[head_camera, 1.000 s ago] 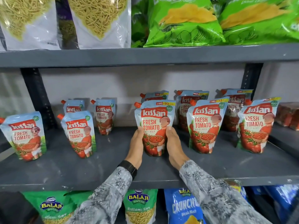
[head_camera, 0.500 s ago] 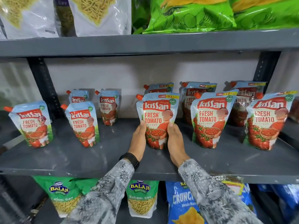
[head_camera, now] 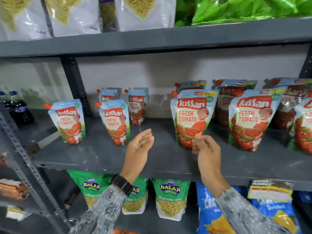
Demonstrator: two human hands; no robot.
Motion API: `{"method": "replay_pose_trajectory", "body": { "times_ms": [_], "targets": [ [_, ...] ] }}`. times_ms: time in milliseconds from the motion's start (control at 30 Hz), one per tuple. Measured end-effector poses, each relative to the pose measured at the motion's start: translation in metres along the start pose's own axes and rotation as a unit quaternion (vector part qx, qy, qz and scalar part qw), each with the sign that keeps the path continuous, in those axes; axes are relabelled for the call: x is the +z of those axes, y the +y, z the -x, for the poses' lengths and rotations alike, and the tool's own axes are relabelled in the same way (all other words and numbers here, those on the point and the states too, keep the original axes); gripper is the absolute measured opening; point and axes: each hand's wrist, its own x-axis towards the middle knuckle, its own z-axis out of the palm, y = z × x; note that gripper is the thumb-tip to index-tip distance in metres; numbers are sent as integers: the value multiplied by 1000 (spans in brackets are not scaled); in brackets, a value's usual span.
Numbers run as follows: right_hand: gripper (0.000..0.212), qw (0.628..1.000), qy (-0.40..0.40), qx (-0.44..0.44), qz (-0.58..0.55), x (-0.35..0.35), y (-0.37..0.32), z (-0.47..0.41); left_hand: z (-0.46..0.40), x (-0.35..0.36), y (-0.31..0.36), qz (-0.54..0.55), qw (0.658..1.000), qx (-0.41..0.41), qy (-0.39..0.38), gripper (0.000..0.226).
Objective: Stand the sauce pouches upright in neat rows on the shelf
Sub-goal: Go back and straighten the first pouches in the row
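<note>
Several blue and red ketchup pouches stand upright on the grey middle shelf (head_camera: 104, 159). The front centre pouch (head_camera: 191, 117) stands on its own, with a larger neighbour (head_camera: 253, 120) to its right and more pouches behind. Smaller pouches stand at the left, one at the far left (head_camera: 68, 121) and another front one (head_camera: 115, 123). My left hand (head_camera: 139, 146) hovers open over the shelf, left of the centre pouch and apart from it. My right hand (head_camera: 205, 147) is just in front of that pouch's lower edge, fingers loosely curled and holding nothing.
White noodle bags (head_camera: 74, 14) and green snack bags (head_camera: 244, 9) fill the shelf above. Green Balaji bags (head_camera: 170, 198) and blue snack bags (head_camera: 211, 210) sit below. Dark bottles (head_camera: 16, 108) stand on a neighbouring rack at the left. A dark upright post (head_camera: 76, 86) rises behind the left pouches.
Both hands have let go of the centre pouch, which stays standing. The left hand moved left and opened; the right hand drew back. The view shifted left.
</note>
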Motion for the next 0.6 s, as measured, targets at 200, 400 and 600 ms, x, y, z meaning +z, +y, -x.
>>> {"method": "replay_pose_trajectory", "body": {
  "times_ms": [200,400,600],
  "targets": [
    [28,982,-171,33,68,122,16,35,-24,-114,-8,21,978,9,208,17],
    [26,990,-132,48,10,225,38,24,-80,-159,-11,67,990,-93,84,55],
    [38,989,-127,63,-28,260,48,19,-102,-143,-15,128,984,-121,-6,30]
  ]
}}
